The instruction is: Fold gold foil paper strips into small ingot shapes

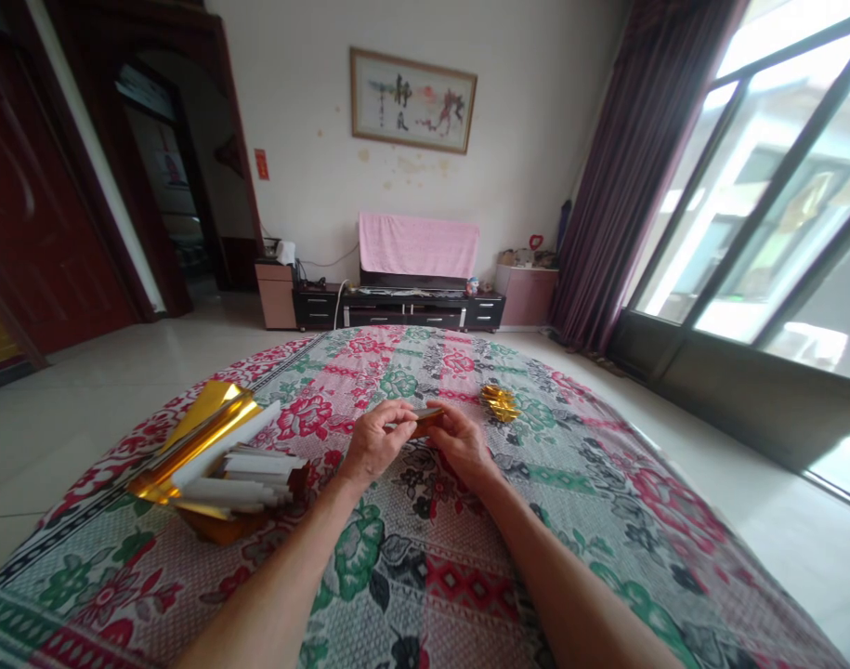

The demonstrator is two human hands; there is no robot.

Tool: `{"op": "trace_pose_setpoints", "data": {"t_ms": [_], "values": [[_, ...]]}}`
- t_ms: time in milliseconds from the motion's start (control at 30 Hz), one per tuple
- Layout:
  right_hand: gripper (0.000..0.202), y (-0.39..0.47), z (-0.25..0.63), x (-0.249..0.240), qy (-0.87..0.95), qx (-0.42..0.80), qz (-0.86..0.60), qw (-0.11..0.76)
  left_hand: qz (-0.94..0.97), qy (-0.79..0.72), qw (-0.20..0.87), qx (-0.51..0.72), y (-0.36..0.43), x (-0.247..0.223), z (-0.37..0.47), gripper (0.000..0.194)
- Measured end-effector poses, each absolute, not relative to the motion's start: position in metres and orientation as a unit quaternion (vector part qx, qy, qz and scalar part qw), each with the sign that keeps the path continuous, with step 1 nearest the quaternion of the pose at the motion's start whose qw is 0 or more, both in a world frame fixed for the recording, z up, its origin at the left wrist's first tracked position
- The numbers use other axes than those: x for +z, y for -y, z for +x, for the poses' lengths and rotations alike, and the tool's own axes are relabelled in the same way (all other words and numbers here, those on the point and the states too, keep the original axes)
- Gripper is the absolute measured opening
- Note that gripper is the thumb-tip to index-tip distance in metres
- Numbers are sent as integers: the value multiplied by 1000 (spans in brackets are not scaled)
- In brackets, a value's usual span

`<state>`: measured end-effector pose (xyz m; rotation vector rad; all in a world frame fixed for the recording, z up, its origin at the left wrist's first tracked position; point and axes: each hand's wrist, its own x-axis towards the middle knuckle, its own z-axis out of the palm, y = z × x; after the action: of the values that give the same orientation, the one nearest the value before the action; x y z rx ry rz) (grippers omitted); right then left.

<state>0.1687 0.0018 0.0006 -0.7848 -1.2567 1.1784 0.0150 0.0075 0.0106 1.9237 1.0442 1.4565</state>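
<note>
Between my two hands, over the middle of the table, is a small folded piece of gold foil paper [428, 425]. My left hand [378, 440] pinches its left end between thumb and fingers. At the other end, my right hand [461, 444] grips it, fingers closed. To the left lie gold foil sheets [219, 423], partly rolled, with several white-backed paper pieces [247, 478] stacked beside and in front of them. A small pile of folded gold pieces [500, 403] sits just beyond my right hand on the cloth.
A floral tablecloth [369, 548] in red, green and grey covers the round table. Past its far edge stands a low black TV cabinet [403, 311] with a pink cloth [419, 243] over the screen. Tall windows and a purple curtain [616, 167] are at the right, a dark red door [34, 204] at the left.
</note>
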Motion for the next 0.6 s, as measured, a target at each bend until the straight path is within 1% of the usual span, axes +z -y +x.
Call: {"op": "trace_pose_setpoints", "data": {"t_ms": [200, 333, 500, 600], "values": [[43, 2, 170, 5, 536, 525, -327, 575, 710, -394, 245, 530, -6, 12, 14, 14], [47, 6, 173, 11, 545, 523, -312, 576, 701, -404, 266, 524, -5, 13, 13, 13], [31, 8, 174, 12, 561, 519, -319, 561, 695, -424, 282, 508, -5, 13, 13, 12], [28, 8, 172, 10, 548, 528, -334, 556, 698, -421, 278, 509, -5, 12, 12, 12]]}}
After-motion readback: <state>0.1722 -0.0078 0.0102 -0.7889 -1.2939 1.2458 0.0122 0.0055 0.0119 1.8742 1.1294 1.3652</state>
